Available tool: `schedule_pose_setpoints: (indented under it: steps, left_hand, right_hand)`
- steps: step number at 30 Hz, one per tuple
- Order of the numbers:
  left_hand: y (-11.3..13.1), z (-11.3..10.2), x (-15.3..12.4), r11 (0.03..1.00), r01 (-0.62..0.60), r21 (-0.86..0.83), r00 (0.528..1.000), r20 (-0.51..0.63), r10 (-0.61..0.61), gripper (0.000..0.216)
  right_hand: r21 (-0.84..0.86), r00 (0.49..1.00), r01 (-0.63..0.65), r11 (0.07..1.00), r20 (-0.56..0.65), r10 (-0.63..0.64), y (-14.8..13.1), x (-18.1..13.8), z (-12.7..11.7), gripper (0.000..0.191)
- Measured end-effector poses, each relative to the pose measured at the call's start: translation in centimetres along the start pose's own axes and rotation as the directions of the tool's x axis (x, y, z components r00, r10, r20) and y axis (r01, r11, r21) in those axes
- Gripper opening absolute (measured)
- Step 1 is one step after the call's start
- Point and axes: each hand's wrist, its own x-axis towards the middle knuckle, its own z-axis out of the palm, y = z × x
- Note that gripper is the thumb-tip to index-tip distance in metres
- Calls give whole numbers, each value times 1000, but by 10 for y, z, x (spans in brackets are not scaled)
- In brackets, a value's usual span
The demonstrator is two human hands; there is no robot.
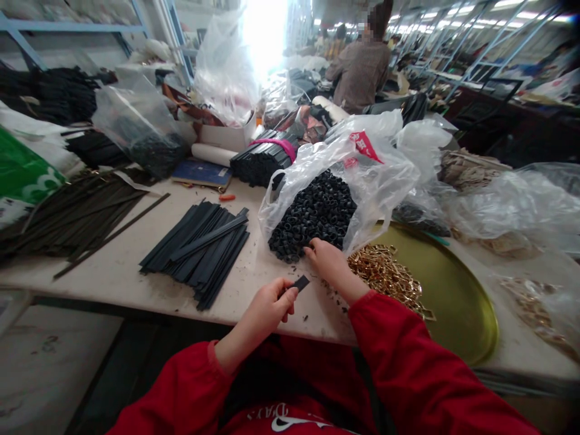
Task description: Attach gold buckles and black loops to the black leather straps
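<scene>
Seen from above, the left hand (269,308) pinches a short black strip (300,283) between thumb and fingers just over the near edge of the table (122,266). The right hand (327,260) rests, fingers curled, on a heap of small black rings (317,214) spilling from an open clear plastic bag (385,175); whether it grips one cannot be told. A stack of long black strips (199,244) lies to the left and gold metal fittings (389,278) fill a round brass-coloured tray (457,296) to the right, while the bag's red label (364,145) and the white lettering on the red top are too small to read.
</scene>
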Motion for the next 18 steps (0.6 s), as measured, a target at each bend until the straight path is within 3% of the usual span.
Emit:
schedule_pose_setpoints:
  steps: [7,10,12,14,16,18]
  left_hand:
    - [-10,-2,0,1000,17,12,998,-61,-16,25]
    - [-6,-1,-1,999,4,-33,995,-96,-7,24]
    - [-2,0,-1,998,-22,-60,993,-116,15,23]
    - [3,3,-2,995,-50,-82,989,-142,38,24]
    - [8,6,-5,993,-70,-92,983,-174,53,24]
    - [10,9,-9,994,-83,-71,978,-197,68,24]
  right_hand:
    - [-38,999,36,999,21,-35,4,-9,4,16]
    - [298,999,13,955,-41,-1,7,-25,0,20]
    - [653,994,-87,753,10,105,3,-38,-2,24]
    - [876,973,-214,432,153,172,-7,-54,-2,25]
    - [945,950,-288,156,261,169,-18,-68,-3,24]
    - [949,941,-314,28,307,145,-26,-81,-2,24]
